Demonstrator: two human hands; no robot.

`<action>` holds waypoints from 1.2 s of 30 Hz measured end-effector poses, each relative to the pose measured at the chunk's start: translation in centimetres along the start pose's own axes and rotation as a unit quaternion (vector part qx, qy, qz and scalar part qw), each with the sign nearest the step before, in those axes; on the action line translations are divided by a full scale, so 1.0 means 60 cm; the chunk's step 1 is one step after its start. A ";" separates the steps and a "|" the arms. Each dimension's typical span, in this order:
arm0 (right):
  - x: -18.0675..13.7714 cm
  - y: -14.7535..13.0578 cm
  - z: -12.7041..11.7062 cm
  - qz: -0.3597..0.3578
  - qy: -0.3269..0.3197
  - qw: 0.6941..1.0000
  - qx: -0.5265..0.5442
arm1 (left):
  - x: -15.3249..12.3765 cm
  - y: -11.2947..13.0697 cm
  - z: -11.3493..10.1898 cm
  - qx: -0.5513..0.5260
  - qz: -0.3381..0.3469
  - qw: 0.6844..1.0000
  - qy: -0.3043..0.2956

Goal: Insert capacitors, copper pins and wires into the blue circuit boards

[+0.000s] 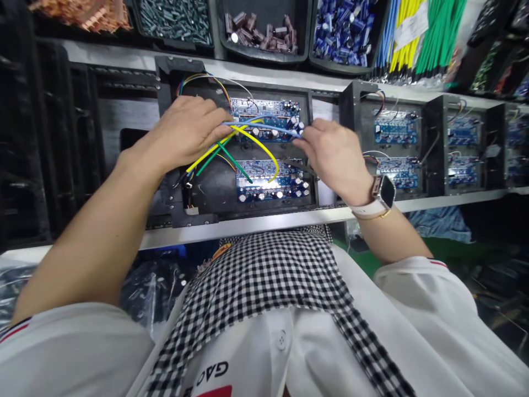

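Observation:
A black fixture (206, 198) on the conveyor in front of me carries two blue circuit boards, an upper board (268, 113) and a lower board (270, 182). My left hand (188, 129) is closed on a bundle of wires: yellow wires (264, 149), green wires (233, 162) and a light blue wire (268, 127). The blue wire stretches across the upper board to my right hand (330, 154), which pinches its other end near the board's capacitors. A smartwatch (382, 196) sits on my right wrist.
More black fixtures with blue boards (394, 129) continue along the conveyor to the right. Bins of capacitors (262, 30) and bundles of coloured wires (417, 36) line the shelf behind. Dark empty fixtures (61, 138) stand to the left.

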State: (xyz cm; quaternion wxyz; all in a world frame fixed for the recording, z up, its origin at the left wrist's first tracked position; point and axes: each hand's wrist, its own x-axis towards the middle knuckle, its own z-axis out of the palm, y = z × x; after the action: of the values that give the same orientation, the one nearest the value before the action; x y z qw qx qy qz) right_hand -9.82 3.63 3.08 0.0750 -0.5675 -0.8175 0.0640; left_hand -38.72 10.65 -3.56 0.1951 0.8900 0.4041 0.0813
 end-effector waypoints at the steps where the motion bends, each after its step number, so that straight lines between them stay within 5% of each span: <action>1: -0.008 -0.004 0.007 -0.009 -0.017 0.999 0.038 | 0.001 0.001 0.001 0.000 -0.001 1.000 0.014; 7: -0.053 -0.019 0.056 0.000 -0.050 0.982 0.184 | 0.005 0.020 0.006 -0.006 -0.019 0.999 0.036; 15: -0.057 -0.015 0.077 -0.001 -0.042 0.988 0.149 | -0.015 0.101 0.012 -0.027 -0.227 0.967 0.108; 23: -0.066 -0.007 0.082 -0.018 -0.025 0.989 0.143 | -0.008 0.113 0.043 -0.131 -0.290 0.939 0.130; 36: -0.067 -0.057 0.068 -0.082 -0.066 0.994 -0.029 | -0.032 0.117 0.044 -0.037 -0.231 0.964 0.126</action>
State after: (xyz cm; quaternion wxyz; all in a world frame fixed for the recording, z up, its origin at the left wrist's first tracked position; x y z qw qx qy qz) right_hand -12.37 -1.40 -0.47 0.0095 -0.4951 -0.8659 0.0709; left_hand -34.38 4.28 -3.06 0.1886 0.7469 0.6171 0.1603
